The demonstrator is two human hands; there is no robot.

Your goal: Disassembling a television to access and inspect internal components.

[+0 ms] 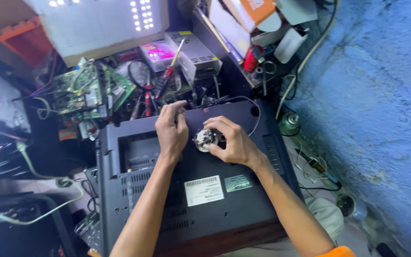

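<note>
A large black device casing (224, 209) lies back-side up in front of me, with vents and two stickers on it. My right hand (231, 140) grips a small round silvery part (204, 139) that rests on the casing near its far edge. My left hand (171, 127) sits just left of that part, fingers curled together near a thin black cable (243, 100); whether it pinches the cable I cannot tell.
Behind the casing lie green circuit boards (84, 93), a red-handled screwdriver (170, 71), a metal power supply box (193, 50) and a lit white LED panel (101, 24). A blue rough wall (372, 95) stands at right. Cables and a small can (288, 121) lie beside it.
</note>
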